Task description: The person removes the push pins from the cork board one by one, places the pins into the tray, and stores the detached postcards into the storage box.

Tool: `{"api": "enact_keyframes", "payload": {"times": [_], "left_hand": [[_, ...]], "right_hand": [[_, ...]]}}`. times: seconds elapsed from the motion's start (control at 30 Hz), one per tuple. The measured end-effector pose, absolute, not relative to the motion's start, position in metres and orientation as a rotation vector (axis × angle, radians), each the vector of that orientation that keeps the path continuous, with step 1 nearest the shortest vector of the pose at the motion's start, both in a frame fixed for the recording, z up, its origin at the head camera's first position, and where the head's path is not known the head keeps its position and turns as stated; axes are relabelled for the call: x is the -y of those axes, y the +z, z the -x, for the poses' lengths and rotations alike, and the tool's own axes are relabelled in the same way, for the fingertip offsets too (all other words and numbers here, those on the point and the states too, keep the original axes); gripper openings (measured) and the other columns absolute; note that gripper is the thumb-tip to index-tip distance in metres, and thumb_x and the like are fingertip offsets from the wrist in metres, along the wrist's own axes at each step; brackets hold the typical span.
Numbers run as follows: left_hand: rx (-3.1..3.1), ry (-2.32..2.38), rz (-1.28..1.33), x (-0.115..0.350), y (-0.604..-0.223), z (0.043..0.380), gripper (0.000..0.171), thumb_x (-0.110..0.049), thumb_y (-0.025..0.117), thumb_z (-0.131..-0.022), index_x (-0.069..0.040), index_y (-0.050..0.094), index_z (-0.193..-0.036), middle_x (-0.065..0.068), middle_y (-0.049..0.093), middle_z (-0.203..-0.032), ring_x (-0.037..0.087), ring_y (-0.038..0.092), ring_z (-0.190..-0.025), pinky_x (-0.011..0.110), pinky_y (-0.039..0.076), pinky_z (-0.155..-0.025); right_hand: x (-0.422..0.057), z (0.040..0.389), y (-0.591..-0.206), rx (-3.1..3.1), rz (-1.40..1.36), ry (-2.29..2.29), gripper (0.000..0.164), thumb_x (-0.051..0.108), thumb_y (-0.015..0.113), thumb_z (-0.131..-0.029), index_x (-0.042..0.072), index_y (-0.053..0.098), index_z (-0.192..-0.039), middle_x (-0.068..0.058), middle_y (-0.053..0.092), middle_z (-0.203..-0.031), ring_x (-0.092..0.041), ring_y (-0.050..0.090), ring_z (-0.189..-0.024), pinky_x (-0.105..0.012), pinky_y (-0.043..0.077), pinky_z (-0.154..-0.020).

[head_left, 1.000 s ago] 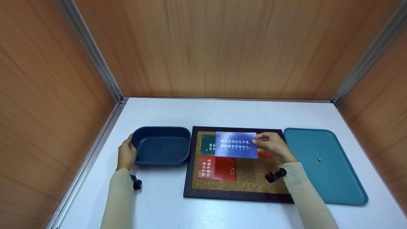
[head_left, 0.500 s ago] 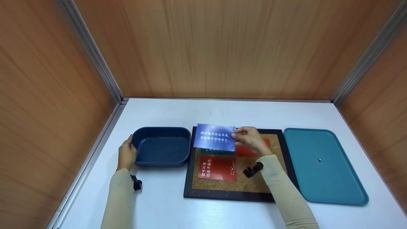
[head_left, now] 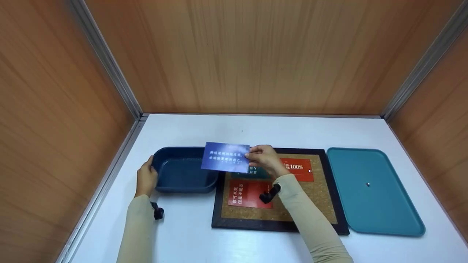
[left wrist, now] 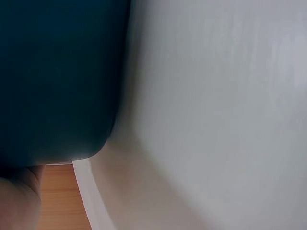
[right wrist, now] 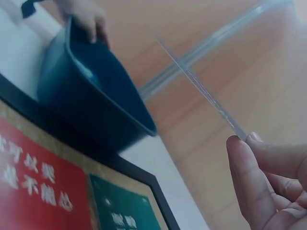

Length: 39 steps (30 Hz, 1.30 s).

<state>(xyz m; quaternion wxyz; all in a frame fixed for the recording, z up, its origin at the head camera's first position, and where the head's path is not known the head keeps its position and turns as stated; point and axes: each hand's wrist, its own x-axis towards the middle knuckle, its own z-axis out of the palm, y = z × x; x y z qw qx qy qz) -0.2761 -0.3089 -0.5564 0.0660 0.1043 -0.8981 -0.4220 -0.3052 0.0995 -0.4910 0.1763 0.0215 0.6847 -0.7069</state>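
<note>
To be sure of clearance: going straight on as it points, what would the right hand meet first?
Likely the dark blue bin, which the card in the right hand overlaps in the head view; height is unclear, so it may pass over.

At mid-frame, a glossy paper card (head_left: 225, 157) catches light near a rough cork board (head_left: 323, 197); smooth plastic forms the bin (head_left: 179, 177), centre left, and the matt tray (head_left: 380, 208), lower right, below wood-grained walls (head_left: 241, 54) with metal strips (head_left: 105, 54).
</note>
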Motion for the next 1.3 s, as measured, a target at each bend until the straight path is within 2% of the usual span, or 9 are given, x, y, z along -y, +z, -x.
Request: {"api": "enact_keyframes", "payload": {"times": [0.3, 0.5, 0.77, 1.3], "left_hand": [[2.698, -1.306, -0.336, 0.309, -0.557, 0.275, 0.051, 0.0, 0.027, -0.1, 0.001, 0.024, -0.151, 0.026, 0.029, -0.153, 0.038, 0.026, -0.143, 0.048, 0.025, -0.118], [2.697, -1.273, -0.336, 0.308, -0.557, 0.272, 0.05, 0.0, 0.027, -0.1, 0.001, 0.025, -0.15, 0.026, 0.029, -0.152, 0.038, 0.026, -0.143, 0.048, 0.026, -0.117], [2.694, -1.298, -0.332, 0.307, -0.558, 0.271, 0.051, 0.001, 0.026, -0.1, 0.001, 0.024, -0.151, 0.026, 0.028, -0.153, 0.037, 0.024, -0.144, 0.048, 0.025, -0.118], [2.678, -1.291, -0.32, 0.308, -0.556, 0.271, 0.05, 0.001, 0.028, -0.1, 0.002, 0.027, -0.15, 0.027, 0.031, -0.152, 0.038, 0.027, -0.143, 0.048, 0.025, -0.118]], "right_hand": [[-0.063, 0.307, -0.497, -1.947, -0.047, -1.971, 0.026, 0.001, 0.069, -0.086, -0.006, 0.06, -0.109, -0.01, 0.063, -0.091, -0.015, 0.066, -0.074, -0.034, 0.06, -0.076], [-0.043, 0.305, -0.499, -1.959, -0.044, -1.949, 0.03, 0.002, 0.068, -0.087, -0.007, 0.059, -0.115, -0.012, 0.064, -0.096, -0.016, 0.066, -0.075, -0.034, 0.06, -0.075], [-0.023, 0.305, -0.502, -1.964, -0.025, -1.94, 0.026, 0.002, 0.066, -0.089, -0.007, 0.06, -0.113, -0.012, 0.063, -0.095, -0.016, 0.066, -0.074, -0.045, 0.056, -0.088], [0.009, 0.304, -0.508, -2.02, -0.055, -1.938, 0.027, 0.0, 0.066, -0.088, -0.007, 0.062, -0.114, -0.017, 0.067, -0.101, -0.016, 0.069, -0.078, -0.03, 0.06, -0.071]]}}
